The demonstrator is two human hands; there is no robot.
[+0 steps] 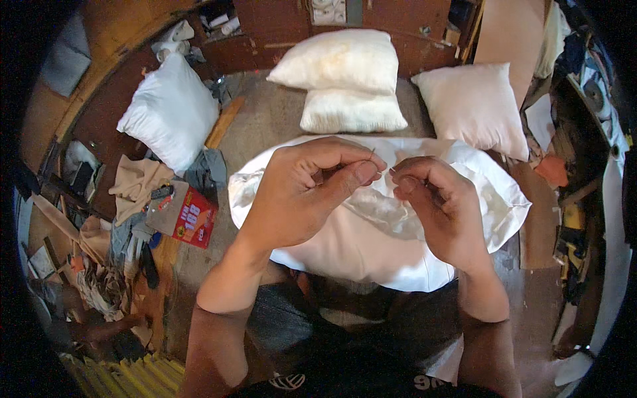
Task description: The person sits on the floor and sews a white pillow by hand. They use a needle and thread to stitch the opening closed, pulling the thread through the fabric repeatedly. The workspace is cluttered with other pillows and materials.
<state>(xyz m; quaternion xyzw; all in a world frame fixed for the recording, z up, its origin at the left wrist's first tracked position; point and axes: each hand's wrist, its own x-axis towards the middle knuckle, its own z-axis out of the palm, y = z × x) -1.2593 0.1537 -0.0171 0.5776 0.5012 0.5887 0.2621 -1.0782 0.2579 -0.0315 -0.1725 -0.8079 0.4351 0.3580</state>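
My left hand [298, 189] is closed in a pinch, thumb against forefinger. From its fingertips a thin needle [373, 152] sticks up. Close by on the right, a small gap apart, my right hand [446, 215] has its thumb and fingertips pressed together. Whatever lies in that pinch is too fine to make out; it may be thread. Below both hands a large white cushion [358, 249] rests across my lap, its cover gathered and wrinkled in the middle. My hands hide part of that area.
Two stacked white pillows [342, 63] lie ahead, a pale square pillow [474, 106] to the right, and a white pillow [171, 113] to the left. A red packet [196, 217] and heaped cloth [136, 186] are at left. Crowded shelves [584, 219] line the right side.
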